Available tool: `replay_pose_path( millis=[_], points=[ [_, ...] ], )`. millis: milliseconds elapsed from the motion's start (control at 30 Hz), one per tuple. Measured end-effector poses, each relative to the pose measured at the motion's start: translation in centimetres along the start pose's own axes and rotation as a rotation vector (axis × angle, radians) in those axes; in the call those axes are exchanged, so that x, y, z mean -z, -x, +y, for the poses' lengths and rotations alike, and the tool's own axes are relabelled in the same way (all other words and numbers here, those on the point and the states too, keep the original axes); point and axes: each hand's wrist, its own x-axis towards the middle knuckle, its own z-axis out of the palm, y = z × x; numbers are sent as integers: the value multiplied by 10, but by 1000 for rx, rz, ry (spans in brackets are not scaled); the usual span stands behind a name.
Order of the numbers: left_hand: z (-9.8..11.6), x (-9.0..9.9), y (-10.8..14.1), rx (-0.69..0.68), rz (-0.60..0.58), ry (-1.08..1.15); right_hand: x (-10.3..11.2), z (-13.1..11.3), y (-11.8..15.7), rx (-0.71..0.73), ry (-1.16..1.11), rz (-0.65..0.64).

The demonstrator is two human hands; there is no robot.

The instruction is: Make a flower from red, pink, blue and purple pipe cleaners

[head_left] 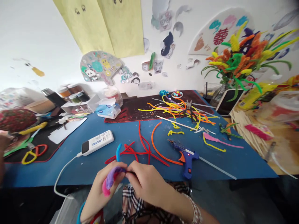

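Close to the table's front edge, my left hand is closed around a bent bundle of purple and pink pipe cleaners. A short blue pipe cleaner sticks up past its fingers; whether it is joined to the bundle is hidden. My right hand pinches the bundle's dark, thin end, its fingertips touching those of the left. Just beyond both hands lie crossed red pipe cleaners and a curved orange pipe cleaner. To the right rests a blue glue gun with a glue stick in its back.
A white power bank with a cable lies left, beside scissors. Farther back are a tissue pack, a pile of pipe cleaners and pliers. A phone leans near pipe-cleaner flowers at right.
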Motion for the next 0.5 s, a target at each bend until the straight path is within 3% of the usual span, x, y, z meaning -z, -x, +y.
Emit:
replay_pose_path(
  millis=[100, 267, 433, 500],
  points=[
    [-14, -12, -7, 90, 24, 49, 3, 22, -14, 167, 69, -42],
    [-27, -28, -11, 141, 84, 68, 10, 37, -18, 197, 209, -88],
    [-26, -21, -6, 133, 138, 92, 16, 29, -12, 209, 268, -124],
    [-27, -11, -2, 165, 225, 116, 21, 26, -4, 225, 325, -124]
  ],
)
